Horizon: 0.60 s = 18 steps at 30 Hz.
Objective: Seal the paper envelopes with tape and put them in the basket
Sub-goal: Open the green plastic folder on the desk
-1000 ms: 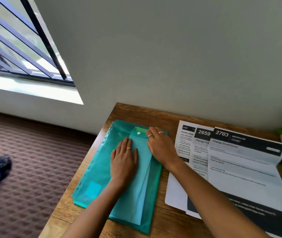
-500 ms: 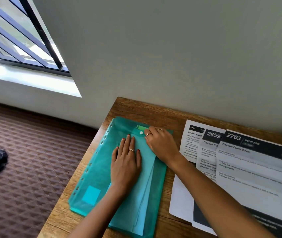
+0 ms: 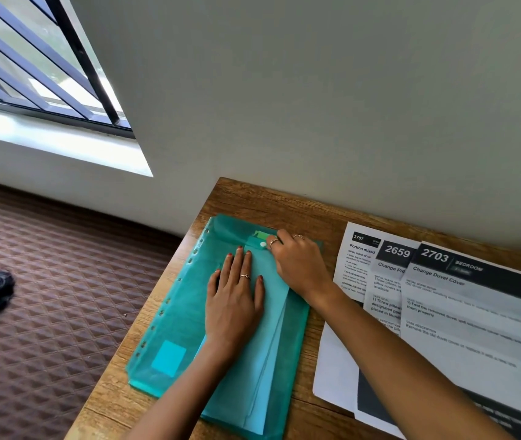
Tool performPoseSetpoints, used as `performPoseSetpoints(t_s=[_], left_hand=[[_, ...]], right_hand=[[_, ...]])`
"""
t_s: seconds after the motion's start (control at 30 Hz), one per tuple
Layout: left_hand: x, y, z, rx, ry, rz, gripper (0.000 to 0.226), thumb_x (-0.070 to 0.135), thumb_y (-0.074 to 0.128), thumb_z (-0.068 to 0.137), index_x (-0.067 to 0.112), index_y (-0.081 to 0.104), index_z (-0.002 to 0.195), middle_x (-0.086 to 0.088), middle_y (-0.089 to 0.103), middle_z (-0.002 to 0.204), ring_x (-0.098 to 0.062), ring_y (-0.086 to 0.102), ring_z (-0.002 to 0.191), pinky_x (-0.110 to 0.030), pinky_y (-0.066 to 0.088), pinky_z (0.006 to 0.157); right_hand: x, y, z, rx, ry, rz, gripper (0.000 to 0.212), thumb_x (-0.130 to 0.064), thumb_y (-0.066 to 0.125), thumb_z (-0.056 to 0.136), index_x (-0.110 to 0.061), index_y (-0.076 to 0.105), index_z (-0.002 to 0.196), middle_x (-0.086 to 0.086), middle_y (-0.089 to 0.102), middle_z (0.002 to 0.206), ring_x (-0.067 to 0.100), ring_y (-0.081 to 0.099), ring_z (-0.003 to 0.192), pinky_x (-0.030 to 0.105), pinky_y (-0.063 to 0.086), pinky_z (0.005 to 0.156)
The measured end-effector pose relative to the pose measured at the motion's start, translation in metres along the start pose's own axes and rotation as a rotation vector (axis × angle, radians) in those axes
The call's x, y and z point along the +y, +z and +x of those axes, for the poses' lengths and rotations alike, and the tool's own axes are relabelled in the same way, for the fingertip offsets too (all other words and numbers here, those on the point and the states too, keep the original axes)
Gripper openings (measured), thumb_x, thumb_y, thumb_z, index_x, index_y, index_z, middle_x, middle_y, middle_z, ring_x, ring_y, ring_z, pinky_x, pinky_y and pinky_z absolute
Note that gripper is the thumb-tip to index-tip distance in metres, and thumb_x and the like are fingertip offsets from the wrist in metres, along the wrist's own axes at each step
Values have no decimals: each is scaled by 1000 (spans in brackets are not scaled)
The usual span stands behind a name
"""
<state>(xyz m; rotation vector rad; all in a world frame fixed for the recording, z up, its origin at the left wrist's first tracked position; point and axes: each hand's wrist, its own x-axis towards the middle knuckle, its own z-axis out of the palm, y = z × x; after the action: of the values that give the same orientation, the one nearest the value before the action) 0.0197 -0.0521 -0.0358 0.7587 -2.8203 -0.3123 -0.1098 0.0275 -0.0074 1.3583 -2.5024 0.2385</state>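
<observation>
A translucent teal folder is lying on the brown wood-grain table, beside black-and-white printed sheets, above a maroon diamond-patterned floor.

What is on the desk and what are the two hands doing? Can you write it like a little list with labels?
surface: wooden desk against a wall
main item: teal plastic folder with a snap flap
left hand: left hand lies flat on the folder
right hand: right hand has its fingers at the snap button
beside it: printed sheets, overlapping, right of the folder
basket: not visible
tape: not visible
</observation>
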Motion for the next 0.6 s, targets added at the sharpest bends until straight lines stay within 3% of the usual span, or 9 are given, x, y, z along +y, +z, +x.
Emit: performPoseSetpoints(t_s=[0.4, 0.6], left_hand=[[0, -1, 0, -23, 3, -12, 62, 50, 20, 94, 18, 31, 146, 0, 28, 153, -16, 22, 141, -36, 19, 112], [-2, -1, -1, -49, 20, -20, 59, 52, 16, 95, 29, 17, 149, 5, 15, 156, -15, 12, 144, -33, 8, 113]], right_hand=[[5, -5, 7, -82, -34, 19, 29, -10, 72, 75, -12, 71, 104, 8, 68, 82, 23, 64, 57, 29, 50, 45], [13, -17, 22, -125, -8, 120, 31, -14, 49, 89, -20, 65, 116, 2, 69, 93, 24, 67, 79, 28, 45, 58]])
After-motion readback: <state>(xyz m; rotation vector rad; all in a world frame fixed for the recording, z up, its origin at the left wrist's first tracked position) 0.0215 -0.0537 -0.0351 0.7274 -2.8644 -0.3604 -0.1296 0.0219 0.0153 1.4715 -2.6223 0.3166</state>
